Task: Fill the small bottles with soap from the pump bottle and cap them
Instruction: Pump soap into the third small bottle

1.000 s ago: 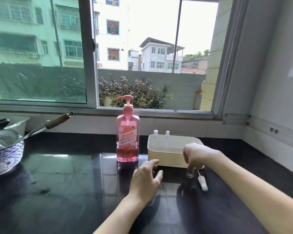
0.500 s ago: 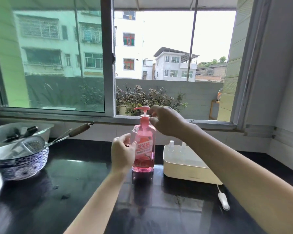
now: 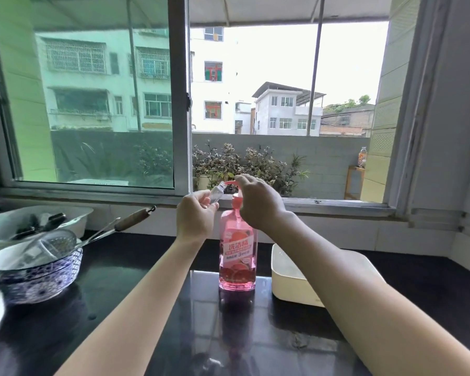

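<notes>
Two hands at the pump bottle
Left hand pinches a small clear bottle, tilted toward the spout; right hand curls over the pump head, mid-counter.

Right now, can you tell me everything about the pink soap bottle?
The pink soap bottle is see-through pink plastic with pink liquid showing through it. It stands upright on the dark shiny counter, just left of a cream tub. A label with orange fruit pictures and white writing wraps its front. On top sits a pink pump. The right hand rests on the pump head, while the left hand holds a small clear bottle tilted at the spout.
</notes>
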Tool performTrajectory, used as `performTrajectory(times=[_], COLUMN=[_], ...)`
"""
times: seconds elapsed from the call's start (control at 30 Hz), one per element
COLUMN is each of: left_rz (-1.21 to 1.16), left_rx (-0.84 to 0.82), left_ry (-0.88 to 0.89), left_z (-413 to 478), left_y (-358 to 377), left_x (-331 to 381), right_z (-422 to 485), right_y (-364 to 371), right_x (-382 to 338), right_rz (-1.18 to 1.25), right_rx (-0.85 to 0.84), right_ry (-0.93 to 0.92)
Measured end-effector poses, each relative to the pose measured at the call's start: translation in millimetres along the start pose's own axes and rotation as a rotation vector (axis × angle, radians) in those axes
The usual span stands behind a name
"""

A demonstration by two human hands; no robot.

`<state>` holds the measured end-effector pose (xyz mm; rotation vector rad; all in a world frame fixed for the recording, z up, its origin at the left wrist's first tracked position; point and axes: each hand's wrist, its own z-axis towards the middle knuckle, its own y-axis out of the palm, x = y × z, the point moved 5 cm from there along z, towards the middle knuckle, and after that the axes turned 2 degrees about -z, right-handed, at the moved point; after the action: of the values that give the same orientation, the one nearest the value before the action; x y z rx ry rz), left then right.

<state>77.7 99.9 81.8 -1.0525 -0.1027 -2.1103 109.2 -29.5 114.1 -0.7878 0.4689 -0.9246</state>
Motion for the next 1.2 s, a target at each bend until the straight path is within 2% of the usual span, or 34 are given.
performTrajectory(times=[0.23,0.43,0.63,0.87,1.2], left_rz=[0.08,0.095,0.083,0.09,0.063], left_rx=[0.01,-0.02,-0.027,-0.017,-0.032], left_ry=[0.092,0.083,0.079,0.066,0.093], left_z=[2,2,7,4,10], left_y=[4,1,1,7,1], left_x=[-3,7,13,-4,7], right_z=[-10,-6,10,-3,11], right_y=[8,-1,-13,20,-7], right_x=[-7,-10,-7,-2,-2], right_rz=[-0.036,-0.166,-0.153,-0.019,-0.08], right_rx=[0.134,0.071,0.024,0.24,0.149], right_ry=[0.095,0.051,0.02,0.084,0.076])
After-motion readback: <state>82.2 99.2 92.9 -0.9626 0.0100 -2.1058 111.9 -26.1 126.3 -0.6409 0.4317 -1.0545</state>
